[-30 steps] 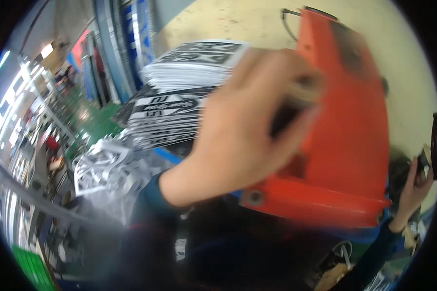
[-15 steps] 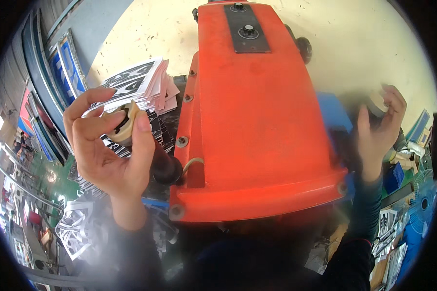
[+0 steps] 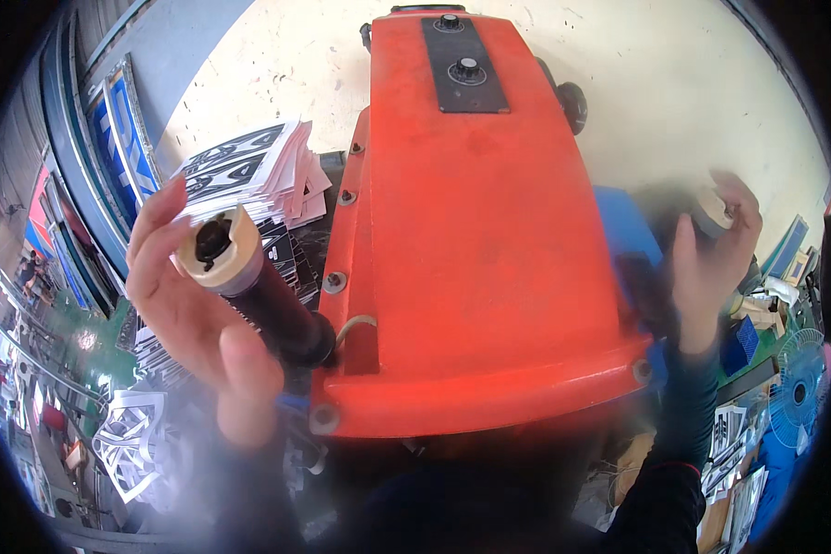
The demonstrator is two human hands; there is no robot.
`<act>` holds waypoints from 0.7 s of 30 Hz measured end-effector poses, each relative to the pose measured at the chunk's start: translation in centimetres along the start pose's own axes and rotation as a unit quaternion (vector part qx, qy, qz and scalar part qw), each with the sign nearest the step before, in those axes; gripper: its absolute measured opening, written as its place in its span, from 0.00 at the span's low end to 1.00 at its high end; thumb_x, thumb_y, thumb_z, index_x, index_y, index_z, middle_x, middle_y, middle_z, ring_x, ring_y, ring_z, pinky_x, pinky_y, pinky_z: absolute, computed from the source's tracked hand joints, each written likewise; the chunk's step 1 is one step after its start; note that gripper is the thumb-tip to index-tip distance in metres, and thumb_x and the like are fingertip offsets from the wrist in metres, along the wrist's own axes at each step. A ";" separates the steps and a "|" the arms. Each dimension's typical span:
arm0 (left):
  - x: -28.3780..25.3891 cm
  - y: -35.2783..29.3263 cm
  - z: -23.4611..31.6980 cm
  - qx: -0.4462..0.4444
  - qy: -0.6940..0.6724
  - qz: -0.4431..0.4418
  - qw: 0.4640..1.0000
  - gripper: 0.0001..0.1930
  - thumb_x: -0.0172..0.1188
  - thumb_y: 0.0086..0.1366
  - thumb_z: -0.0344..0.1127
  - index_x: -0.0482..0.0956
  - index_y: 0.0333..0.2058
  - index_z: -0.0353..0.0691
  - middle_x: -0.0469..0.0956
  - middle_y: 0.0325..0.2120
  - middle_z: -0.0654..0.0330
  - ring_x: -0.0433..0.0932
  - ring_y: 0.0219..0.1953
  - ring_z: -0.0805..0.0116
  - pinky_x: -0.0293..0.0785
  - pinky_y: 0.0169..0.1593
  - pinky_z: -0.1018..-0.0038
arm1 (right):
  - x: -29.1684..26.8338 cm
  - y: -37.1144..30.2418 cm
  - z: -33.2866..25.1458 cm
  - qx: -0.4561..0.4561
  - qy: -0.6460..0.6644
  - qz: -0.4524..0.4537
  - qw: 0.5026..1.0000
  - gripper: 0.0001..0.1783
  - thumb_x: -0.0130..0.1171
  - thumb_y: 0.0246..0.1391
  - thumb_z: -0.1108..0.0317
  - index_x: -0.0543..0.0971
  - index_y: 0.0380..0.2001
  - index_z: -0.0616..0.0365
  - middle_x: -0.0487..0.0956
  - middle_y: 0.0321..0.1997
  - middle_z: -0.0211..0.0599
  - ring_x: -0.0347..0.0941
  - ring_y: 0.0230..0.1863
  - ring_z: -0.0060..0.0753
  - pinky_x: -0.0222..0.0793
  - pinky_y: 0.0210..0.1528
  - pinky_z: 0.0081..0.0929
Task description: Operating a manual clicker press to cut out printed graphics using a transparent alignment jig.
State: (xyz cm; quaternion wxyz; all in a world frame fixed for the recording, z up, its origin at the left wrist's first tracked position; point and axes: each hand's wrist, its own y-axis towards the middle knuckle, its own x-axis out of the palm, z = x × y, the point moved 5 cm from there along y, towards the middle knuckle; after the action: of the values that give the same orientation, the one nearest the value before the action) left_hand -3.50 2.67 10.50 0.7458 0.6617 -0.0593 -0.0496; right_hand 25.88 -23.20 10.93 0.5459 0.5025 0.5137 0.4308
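Observation:
A large red machine head fills the middle, with two black knobs on its dark panel. From its left side sticks out a dark round handle with a cream end cap that has a black recessed centre. My left hand is open beside this cap, its fingers behind the rim and its thumb apart from the handle. On the right, my right hand is open around a second cream-ended handle, thumb and bent fingers spread on either side. Blur hides whether they touch.
Printed paper sheets are stacked left of the machine. Framed panels lean farther left, and white cut sheets hang below. At right stand a blue fan and a blue basket. Behind is a cream surface.
My left hand has let go of the left handle's cap; its fingers and thumb have spread, uncovering the cap. My right hand has shifted slightly. The view has moved a little.

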 end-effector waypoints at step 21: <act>2.1 -10.3 -2.2 -0.279 0.013 -0.452 0.847 0.63 0.77 0.39 0.48 0.45 0.67 0.32 0.50 0.67 0.40 0.45 0.71 0.49 0.45 0.69 0.61 | -4.7 1.8 10.2 -0.060 -0.381 0.015 0.923 0.28 0.63 0.51 0.63 0.70 0.55 0.58 0.71 0.55 0.46 0.65 0.57 0.46 0.61 0.58 0.38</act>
State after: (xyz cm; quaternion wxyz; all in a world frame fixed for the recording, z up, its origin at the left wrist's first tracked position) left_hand -1.03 3.25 0.09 0.7948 0.3801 0.2722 -0.3869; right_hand 35.63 -28.73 13.03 0.7229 0.6028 0.2324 0.2452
